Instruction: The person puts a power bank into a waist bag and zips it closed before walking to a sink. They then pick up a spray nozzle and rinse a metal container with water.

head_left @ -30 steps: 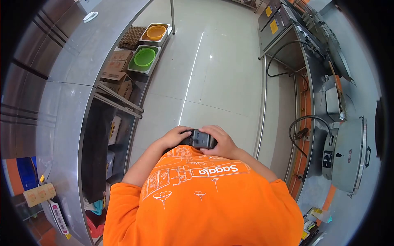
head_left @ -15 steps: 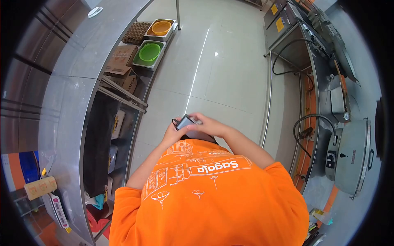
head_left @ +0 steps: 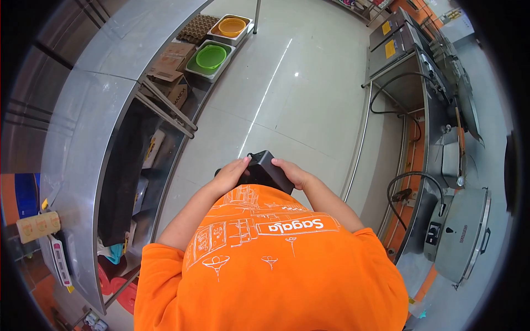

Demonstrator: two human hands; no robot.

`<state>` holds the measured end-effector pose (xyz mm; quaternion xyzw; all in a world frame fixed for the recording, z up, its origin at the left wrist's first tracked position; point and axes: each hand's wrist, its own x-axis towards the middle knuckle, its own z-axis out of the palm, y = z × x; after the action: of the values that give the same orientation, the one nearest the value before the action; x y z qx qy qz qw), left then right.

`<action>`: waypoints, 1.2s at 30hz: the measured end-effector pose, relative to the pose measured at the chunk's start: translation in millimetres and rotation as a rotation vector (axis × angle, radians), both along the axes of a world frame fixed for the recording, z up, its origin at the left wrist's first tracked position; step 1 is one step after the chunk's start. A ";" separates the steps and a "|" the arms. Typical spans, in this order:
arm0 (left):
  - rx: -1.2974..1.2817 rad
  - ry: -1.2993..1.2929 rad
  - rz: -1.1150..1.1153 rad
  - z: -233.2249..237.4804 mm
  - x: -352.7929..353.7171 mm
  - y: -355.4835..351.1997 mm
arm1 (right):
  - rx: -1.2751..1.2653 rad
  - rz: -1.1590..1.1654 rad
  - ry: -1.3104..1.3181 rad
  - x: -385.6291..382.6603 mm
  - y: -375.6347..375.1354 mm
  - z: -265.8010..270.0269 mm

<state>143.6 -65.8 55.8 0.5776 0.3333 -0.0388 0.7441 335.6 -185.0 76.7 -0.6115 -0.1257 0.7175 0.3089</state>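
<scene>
At waist level, in front of the orange shirt, I see a dark grey, box-shaped device point(head_left: 267, 161) with a black cord near its top. My left hand point(head_left: 234, 175) is closed at the device's left side, its fingertips by the cord. My right hand point(head_left: 292, 173) grips the right edge, thumb and fingers against the casing. The device's lower part and some of my fingers are hidden, and its exact kind cannot be made out.
A steel table point(head_left: 91, 105) runs along my left. Its lower shelf carries a green basket point(head_left: 211, 57), an orange basket point(head_left: 232, 27), and cardboard boxes point(head_left: 170, 62). To my right stand a grey lidded appliance point(head_left: 462, 234) and a counter with black hoses point(head_left: 402, 179). Tiled floor point(head_left: 298, 105) lies ahead.
My hands have moved apart, from close together on a small grey object to either side of the larger dark device. The device has turned into fuller view. The camera view has shifted slightly.
</scene>
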 end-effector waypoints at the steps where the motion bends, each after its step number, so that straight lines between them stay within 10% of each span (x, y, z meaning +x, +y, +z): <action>1: 0.174 -0.053 0.067 -3.2 -4.8 1.3 | 0.036 -0.039 0.019 -0.1 -2.3 -11.2; 4: 0.024 0.071 0.222 -5.0 -10.3 3.9 | 0.094 -0.116 0.127 0.2 -10.6 -36.2; 8: -0.229 0.252 -0.192 -27.6 -1.5 17.2 | 0.215 -0.161 0.424 0.7 -10.8 -58.1; 10: 0.354 0.276 -0.472 -38.8 2.7 14.6 | 0.210 -0.146 0.396 -1.0 -11.3 -65.8; 36: 0.644 0.305 -0.364 1.2 -8.8 13.7 | 0.184 -0.171 0.508 -1.4 2.4 -54.1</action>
<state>134.8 -52.1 57.0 0.8185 0.3274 -0.1492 0.4480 334.2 -182.6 22.5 -0.3900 -0.0571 0.8047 0.4440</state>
